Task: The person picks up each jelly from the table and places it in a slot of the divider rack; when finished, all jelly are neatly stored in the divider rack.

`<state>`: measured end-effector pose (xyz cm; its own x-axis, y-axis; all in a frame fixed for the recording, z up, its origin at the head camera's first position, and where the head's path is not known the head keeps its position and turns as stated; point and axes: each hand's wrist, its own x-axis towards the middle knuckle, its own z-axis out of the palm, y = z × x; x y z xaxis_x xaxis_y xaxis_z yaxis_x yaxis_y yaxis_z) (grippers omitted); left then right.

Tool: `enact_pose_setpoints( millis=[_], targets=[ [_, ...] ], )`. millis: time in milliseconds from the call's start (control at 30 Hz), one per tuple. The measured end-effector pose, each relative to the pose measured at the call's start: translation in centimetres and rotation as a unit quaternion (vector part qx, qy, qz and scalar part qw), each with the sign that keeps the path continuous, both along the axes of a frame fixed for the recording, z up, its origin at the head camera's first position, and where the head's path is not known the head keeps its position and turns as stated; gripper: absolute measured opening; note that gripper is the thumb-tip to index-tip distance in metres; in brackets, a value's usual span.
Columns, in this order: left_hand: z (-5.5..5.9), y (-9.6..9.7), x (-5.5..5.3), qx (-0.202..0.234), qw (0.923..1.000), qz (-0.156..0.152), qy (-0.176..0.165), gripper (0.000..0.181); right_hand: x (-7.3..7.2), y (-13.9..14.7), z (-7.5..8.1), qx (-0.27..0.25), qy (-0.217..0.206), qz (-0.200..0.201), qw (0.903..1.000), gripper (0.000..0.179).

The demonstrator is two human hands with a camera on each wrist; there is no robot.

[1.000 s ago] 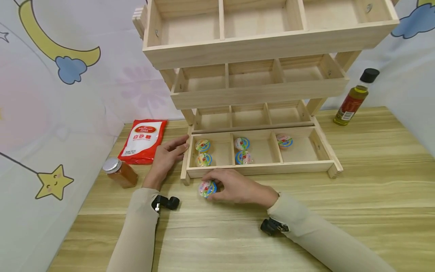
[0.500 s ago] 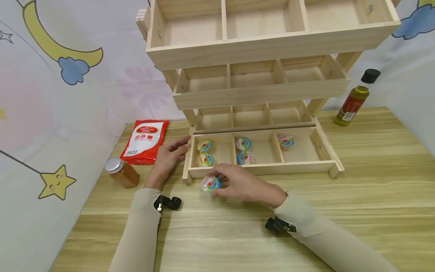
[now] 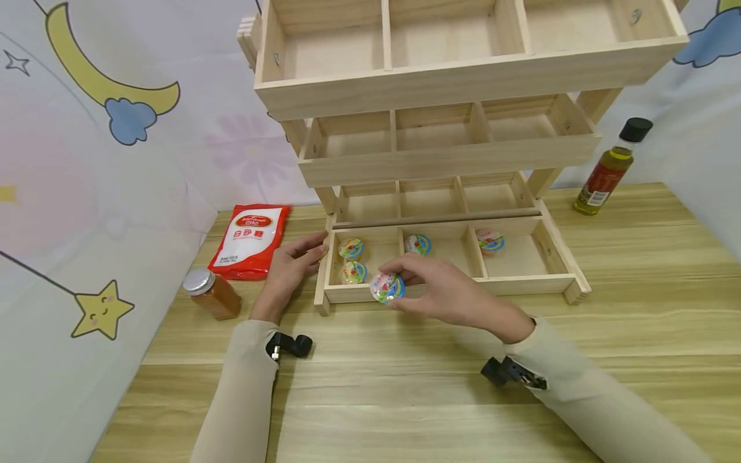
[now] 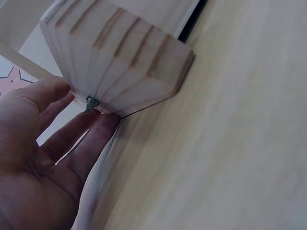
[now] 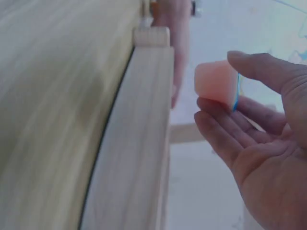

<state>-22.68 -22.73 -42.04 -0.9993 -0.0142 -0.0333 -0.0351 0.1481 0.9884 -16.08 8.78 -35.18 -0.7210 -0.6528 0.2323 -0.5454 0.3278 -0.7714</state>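
Note:
My right hand [image 3: 457, 292] pinches a jelly cup [image 3: 386, 287] by its edges, just above the front wall of the lowest wooden tray [image 3: 532, 283]. In the right wrist view the jelly cup [image 5: 213, 84] has a pinkish body, held between thumb and fingers. My left hand [image 3: 289, 267] touches the left side of the wooden rack [image 4: 120, 57] with its fingertips. Two jelly cups [image 3: 350, 249] sit in the tray's left compartment. One jelly cup [image 3: 417, 244] shows in the middle and another jelly cup [image 3: 491, 241] in the right compartment. My right hand covers the front of the middle compartment.
The rack's upper trays [image 3: 451, 164] overhang the lowest one. Left of the rack lie a red and white sugar bag [image 3: 249, 241] and a jar with a silver lid [image 3: 213, 294]. An oil bottle [image 3: 608, 170] stands at the right back of the table [image 3: 405, 399].
My right hand has lifted the jelly cup from in front of the tray and carried it rightward to its front wall. It now hides a cup in the middle compartment. The left hand stays put.

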Motion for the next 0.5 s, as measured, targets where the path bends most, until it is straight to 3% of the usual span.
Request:
enact_pose_setpoints(
  millis=[500],
  targets=[
    [-0.2, -0.2, -0.2, 0.003, 1.0000, -0.003, 0.005, 0.044, -1.0, 6.0, 2.2, 0.019, 0.032, -0.064, 0.9972, 0.047]
  ],
)
